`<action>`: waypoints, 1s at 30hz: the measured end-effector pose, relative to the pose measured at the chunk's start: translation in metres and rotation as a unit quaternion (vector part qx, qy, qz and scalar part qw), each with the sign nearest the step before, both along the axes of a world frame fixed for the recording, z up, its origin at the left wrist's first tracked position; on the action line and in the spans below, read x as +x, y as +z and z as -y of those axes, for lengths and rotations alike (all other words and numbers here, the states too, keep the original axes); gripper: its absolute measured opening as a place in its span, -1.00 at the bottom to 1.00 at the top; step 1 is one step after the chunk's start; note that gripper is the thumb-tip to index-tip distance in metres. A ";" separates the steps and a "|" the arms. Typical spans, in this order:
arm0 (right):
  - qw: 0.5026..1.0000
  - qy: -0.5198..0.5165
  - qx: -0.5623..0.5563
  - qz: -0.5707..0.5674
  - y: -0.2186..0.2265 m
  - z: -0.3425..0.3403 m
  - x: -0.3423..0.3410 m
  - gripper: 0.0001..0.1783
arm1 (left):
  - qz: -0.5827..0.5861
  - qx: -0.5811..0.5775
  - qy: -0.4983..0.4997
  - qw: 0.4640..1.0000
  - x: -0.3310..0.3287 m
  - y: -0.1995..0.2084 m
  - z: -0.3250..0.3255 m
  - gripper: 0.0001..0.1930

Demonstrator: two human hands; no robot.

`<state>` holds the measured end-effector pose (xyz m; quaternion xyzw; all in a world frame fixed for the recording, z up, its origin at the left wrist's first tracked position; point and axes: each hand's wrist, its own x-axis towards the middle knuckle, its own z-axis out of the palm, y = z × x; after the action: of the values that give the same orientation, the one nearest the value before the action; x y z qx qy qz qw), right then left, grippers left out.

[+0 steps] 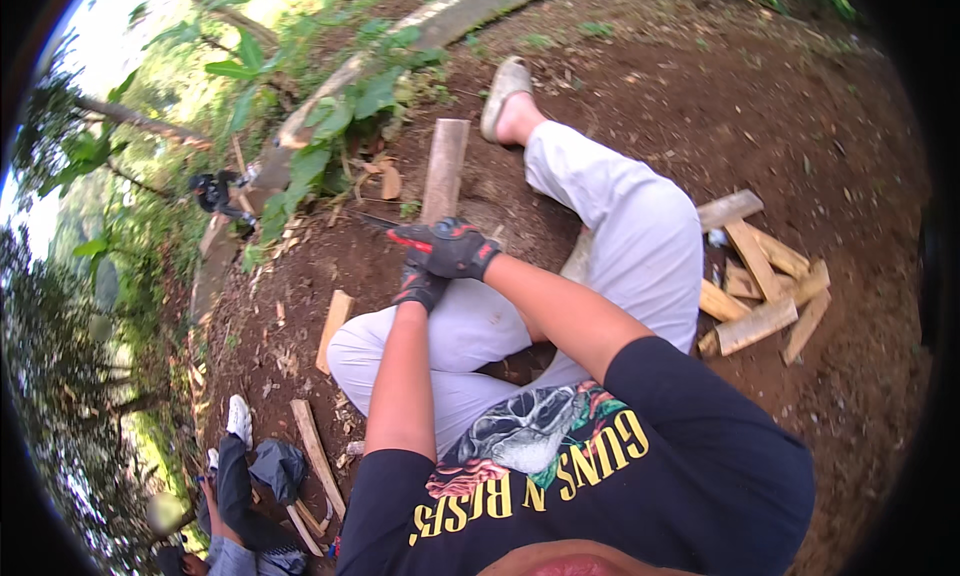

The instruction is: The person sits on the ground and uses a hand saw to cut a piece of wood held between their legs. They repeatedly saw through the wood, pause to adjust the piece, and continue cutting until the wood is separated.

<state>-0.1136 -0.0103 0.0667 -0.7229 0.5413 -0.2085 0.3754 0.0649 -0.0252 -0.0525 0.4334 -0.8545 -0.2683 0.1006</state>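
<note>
My right hand (456, 249), in a black and red work glove, is closed round the red handle of a knife (378, 222) whose dark blade points left. Just under it, my left hand (421, 285), gloved the same way, is closed at the near end of a wooden plank (446, 164). The right hand covers most of the left fingers and that end of the plank. From the hands the plank slants away in front of me, beside my outstretched foot.
Short pieces of split wood (765, 281) lie heaped right of my bent leg. Loose boards (318, 456) and a wood piece (335, 328) are on the soil at left. Another person (240, 521) sits at lower left; a second person (212, 192) is near the curved concrete edging (300, 126).
</note>
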 end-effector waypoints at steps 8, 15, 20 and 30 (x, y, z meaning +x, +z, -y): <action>0.985 -0.075 -0.028 0.150 0.036 -0.082 -0.091 -0.48 | 0.231 0.206 0.237 0.921 0.005 0.012 0.001 0.17; 0.994 -0.076 -0.015 -0.070 0.141 -0.215 -0.159 -0.48 | 0.192 0.283 0.236 0.910 -0.026 0.076 -0.012 0.23; 0.994 -0.081 -0.049 -0.045 0.130 -0.187 -0.125 -0.46 | 0.185 0.254 0.181 0.932 -0.025 0.071 -0.018 0.15; 0.997 -0.027 -0.075 0.013 0.022 -0.035 -0.018 -0.46 | 0.166 0.232 0.207 0.936 -0.026 0.067 -0.014 0.02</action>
<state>-0.1318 0.0244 0.0883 -0.7315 0.5383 -0.2678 0.3215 0.0388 -0.0114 0.0144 0.6502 -0.6646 -0.3564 -0.0926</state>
